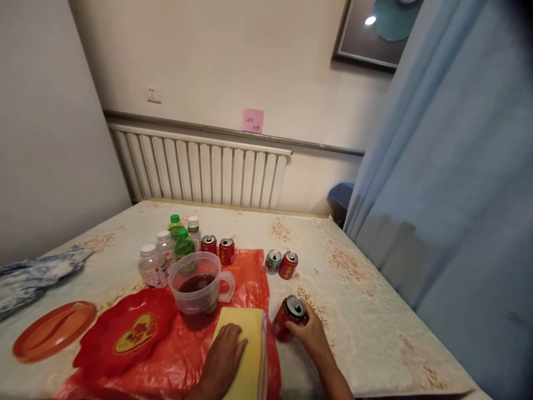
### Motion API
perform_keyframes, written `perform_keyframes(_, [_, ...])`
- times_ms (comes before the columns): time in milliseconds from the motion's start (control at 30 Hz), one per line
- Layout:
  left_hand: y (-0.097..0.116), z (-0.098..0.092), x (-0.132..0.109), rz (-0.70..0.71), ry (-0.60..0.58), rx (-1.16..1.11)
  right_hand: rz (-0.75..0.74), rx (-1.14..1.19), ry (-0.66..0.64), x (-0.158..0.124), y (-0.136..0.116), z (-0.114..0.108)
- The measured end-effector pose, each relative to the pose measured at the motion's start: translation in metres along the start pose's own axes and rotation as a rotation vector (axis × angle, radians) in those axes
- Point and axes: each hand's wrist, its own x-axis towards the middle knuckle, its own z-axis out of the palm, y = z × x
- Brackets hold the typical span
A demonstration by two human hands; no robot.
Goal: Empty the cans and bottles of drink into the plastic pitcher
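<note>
Red, probably light and dentable, the near can [288, 316] your right hand [312, 334] grips suits mid-side holding, your left hand [224, 354] resting loosely on cloth [252, 345].

Single head-worn view, facing forward and down across floral cloth [362, 339] toward wall [208, 61]; hands [225, 353] near.

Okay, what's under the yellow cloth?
Red plastic sheet shows on both sides of the yellow cloth, on which the left hand rests. What's directly beneath is hidden.
</note>
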Motion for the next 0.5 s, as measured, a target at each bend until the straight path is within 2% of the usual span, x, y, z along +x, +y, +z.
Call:
perform_keyframes(100, [-0.01, 0.016, -0.005, 0.091, 0.058, 0.185, 0.007, -0.053, 0.115, 0.024, 0.018, -0.012])
perform_keyframes(200, [-0.017, 0.025, -0.011, 0.147, 0.119, 0.282, 0.01, -0.103, 0.205, 0.048, 0.03, -0.02])
perform_keyframes(333, [-0.018, 0.025, -0.012, 0.177, 0.135, 0.323, -0.015, -0.121, 0.238, 0.077, 0.037, -0.026])
perform_keyframes(500, [-0.017, 0.024, -0.009, 0.225, 0.205, 0.371, -0.039, -0.138, 0.298, 0.111, 0.045, -0.022])
